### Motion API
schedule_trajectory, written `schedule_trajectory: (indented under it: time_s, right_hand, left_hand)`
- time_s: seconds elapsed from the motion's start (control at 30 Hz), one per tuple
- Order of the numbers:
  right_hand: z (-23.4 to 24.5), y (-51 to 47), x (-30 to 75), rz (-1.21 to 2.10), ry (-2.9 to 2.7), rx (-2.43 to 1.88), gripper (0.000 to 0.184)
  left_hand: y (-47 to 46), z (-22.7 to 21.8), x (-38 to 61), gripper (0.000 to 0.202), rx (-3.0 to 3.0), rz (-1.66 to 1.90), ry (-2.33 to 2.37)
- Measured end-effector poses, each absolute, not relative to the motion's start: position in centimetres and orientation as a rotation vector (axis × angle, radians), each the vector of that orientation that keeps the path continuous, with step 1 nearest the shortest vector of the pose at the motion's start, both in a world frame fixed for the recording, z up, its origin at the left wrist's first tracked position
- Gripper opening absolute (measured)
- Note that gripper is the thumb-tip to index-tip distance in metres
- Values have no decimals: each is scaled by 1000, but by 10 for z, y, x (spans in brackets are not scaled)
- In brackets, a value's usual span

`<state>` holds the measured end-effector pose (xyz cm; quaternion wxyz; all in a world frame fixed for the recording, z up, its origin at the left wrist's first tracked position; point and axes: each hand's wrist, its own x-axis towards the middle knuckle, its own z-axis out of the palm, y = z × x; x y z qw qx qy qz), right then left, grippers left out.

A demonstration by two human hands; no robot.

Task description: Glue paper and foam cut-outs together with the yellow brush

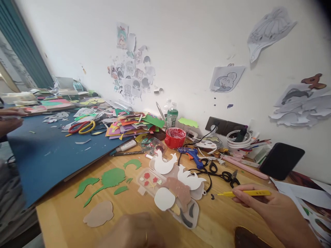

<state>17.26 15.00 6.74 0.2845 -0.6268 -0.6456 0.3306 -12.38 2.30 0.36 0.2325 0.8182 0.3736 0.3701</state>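
Observation:
My right hand (252, 203) is closed around yellow tweezers (254, 193), whose thin tip points left at a small dark cut piece (212, 196) on the table. Whether the tip touches it, I cannot tell. My left hand (133, 230) is at the bottom edge, blurred, its fingers not readable. Between the hands lies a clear plastic case (195, 217) bearing white cutouts (164, 163), a brown cutout (178, 189), a cream rounded cutout (164, 199) and small red pieces (147, 175). Left of it lie green cutouts (113, 177) and a beige cutout (98, 214).
Behind the case are a blue glue gun (191, 155), black-handled scissors (227, 176) and a red cup (175, 138). A phone (282, 161) leans at right. Coloured paper scraps (134, 125) and scissors (82, 127) cover part of a blue board (57, 155). Another person's hand (10, 120) is far left.

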Motion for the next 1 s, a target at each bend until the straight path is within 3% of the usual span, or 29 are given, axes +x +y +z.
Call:
schedule_trajectory:
  time_s: [0.1, 0.23, 0.33, 0.43, 0.7, 1.0]
  right_hand:
    - [75, 145, 174, 948, -1617, -1704, 36]
    - [75, 136, 177, 977, -1383, -1683, 36]
    - [76, 125, 180, 948, -1354, -1681, 31]
    - [77, 115, 184, 933, -1407, -1662, 27]
    - [65, 103, 198, 949, -1351, -1655, 44]
    - [62, 95, 206, 806, -1486, -1614, 28]
  left_hand:
    - [39, 32, -108, 14, 1631, 903, 1230]
    - [69, 54, -76, 41, 1009, 993, 930]
    - [85, 56, -50, 47, 794, 940, 841]
    - [88, 54, -32, 38, 691, 942, 800]
    - [82, 63, -23, 27, 692, 986, 855]
    - [74, 71, -21, 26, 720, 1008, 908]
